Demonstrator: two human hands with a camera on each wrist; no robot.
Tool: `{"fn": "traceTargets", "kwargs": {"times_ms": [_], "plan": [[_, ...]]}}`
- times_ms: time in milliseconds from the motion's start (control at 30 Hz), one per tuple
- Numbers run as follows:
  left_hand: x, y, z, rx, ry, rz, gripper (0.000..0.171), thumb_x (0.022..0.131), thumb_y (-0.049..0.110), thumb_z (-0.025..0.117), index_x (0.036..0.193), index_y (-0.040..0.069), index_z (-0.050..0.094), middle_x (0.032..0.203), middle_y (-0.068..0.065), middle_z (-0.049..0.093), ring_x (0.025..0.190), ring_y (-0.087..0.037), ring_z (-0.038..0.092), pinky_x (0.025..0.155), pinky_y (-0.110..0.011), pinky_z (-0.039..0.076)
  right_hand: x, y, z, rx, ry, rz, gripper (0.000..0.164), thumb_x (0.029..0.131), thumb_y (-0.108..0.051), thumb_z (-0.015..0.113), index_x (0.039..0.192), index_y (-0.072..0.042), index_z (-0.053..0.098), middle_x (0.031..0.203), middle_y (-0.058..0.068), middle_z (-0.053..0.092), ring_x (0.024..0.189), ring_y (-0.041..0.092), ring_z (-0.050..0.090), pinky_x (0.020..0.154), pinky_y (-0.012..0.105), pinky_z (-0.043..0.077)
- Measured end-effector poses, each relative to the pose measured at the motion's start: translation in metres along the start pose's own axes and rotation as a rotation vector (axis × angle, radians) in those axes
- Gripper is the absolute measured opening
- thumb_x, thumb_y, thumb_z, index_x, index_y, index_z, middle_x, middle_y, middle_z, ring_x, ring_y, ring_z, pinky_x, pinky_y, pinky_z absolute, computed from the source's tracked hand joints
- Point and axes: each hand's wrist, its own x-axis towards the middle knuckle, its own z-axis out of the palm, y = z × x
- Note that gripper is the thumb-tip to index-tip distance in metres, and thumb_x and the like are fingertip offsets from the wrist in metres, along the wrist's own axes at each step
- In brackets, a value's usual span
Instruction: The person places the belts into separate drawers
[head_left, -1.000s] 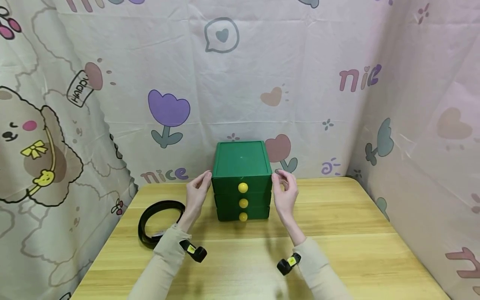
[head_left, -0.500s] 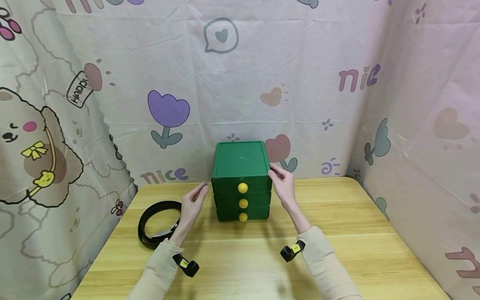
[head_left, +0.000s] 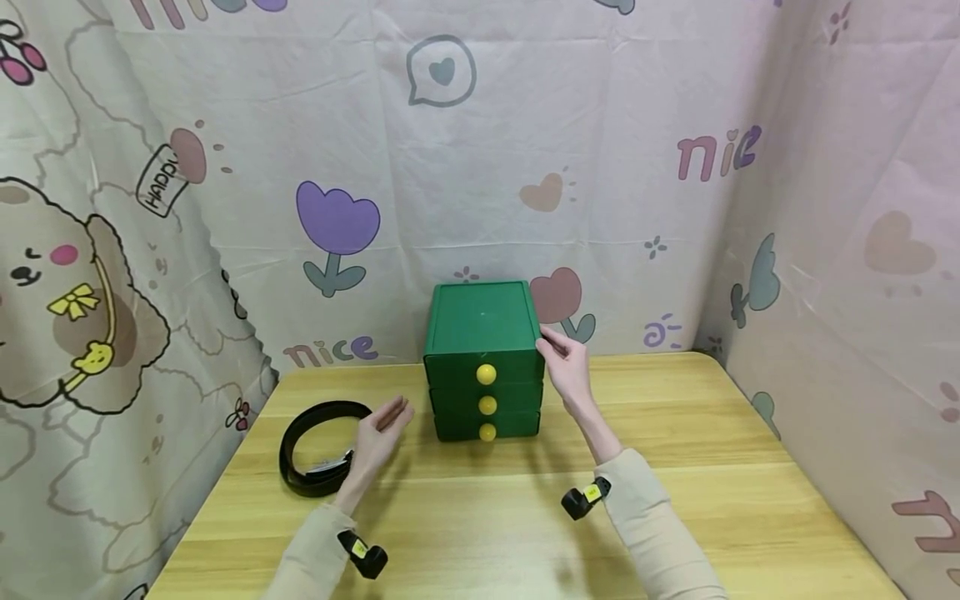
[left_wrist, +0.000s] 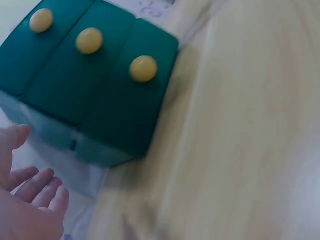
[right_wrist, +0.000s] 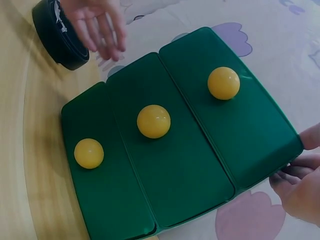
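A small green drawer cabinet (head_left: 483, 321) stands on the table, its three stacked drawers pushed in. Each drawer has a round yellow knob (right_wrist: 153, 121). My right hand (head_left: 567, 367) grips the cabinet's upper right front corner, thumb at the top edge and fingers against the side. To the left of the cabinet, apart from it, my left hand (head_left: 380, 437) hovers with relaxed fingers and holds nothing. Beside and partly behind that hand lies a coiled black belt (head_left: 296, 446) with a metal buckle (head_left: 326, 467).
The light wood table (head_left: 480, 525) reaches back to a patterned cloth backdrop (head_left: 465, 167), with more cloth on both sides. The cabinet stands close to the back cloth. A small black camera is strapped to each sleeve.
My left hand has drawn back from the cabinet's left side, down and toward the belt. My right hand has moved in onto the cabinet's upper right corner. The cabinet stays in place.
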Motion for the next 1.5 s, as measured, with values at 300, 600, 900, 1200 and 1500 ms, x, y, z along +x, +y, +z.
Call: {"fn": "traceTargets", "kwargs": {"times_ms": [300,600,900,1200,1500], "plan": [[-0.012,-0.008,0.048,-0.021,0.054,-0.013,0.032,0.087,0.014,0.079,0.111,-0.006,0.07,0.107,-0.021,0.075,0.087,-0.004,0.068,0.076,-0.013,0.051,0.0,-0.001,-0.003,-0.007,-0.005,-0.011,0.038,0.1,-0.006,0.058,0.136,0.005,0.06,0.141,0.024,0.059,0.132,0.036,0.057,0.092,0.009,0.047],[-0.019,-0.016,0.092,-0.08,-0.023,0.002,0.037,0.083,0.009,0.082,0.111,-0.009,0.068,0.107,-0.028,0.073,0.097,-0.028,0.073,0.078,-0.019,0.056,0.0,0.001,-0.003,-0.021,0.013,0.008,0.037,0.1,-0.007,0.058,0.136,0.004,0.061,0.14,0.023,0.061,0.131,0.034,0.058,0.098,0.018,0.049],[-0.022,-0.021,0.118,-0.074,-0.015,-0.042,0.039,0.083,0.008,0.082,0.114,-0.01,0.068,0.109,-0.03,0.073,0.101,-0.034,0.073,0.071,-0.016,0.054,-0.001,0.001,-0.001,-0.018,0.011,0.006,0.037,0.1,-0.006,0.058,0.136,0.003,0.061,0.14,0.022,0.061,0.132,0.033,0.058,0.104,0.025,0.049],[-0.022,-0.021,0.126,-0.05,0.043,-0.045,0.036,0.079,0.01,0.085,0.108,-0.005,0.071,0.101,-0.023,0.076,0.088,-0.02,0.074,0.068,-0.017,0.054,-0.002,0.002,0.001,-0.018,0.004,-0.005,0.037,0.101,-0.007,0.057,0.137,0.002,0.06,0.142,0.022,0.059,0.131,0.035,0.058,0.095,0.013,0.048],[-0.016,-0.023,0.13,0.019,0.09,-0.01,0.027,0.075,0.01,0.088,0.095,-0.003,0.074,0.091,-0.019,0.077,0.079,-0.017,0.072,0.064,-0.018,0.053,-0.001,0.002,0.002,-0.005,0.011,-0.005,0.038,0.1,-0.005,0.058,0.137,0.004,0.059,0.141,0.023,0.059,0.131,0.036,0.057,0.09,0.008,0.047]]}}
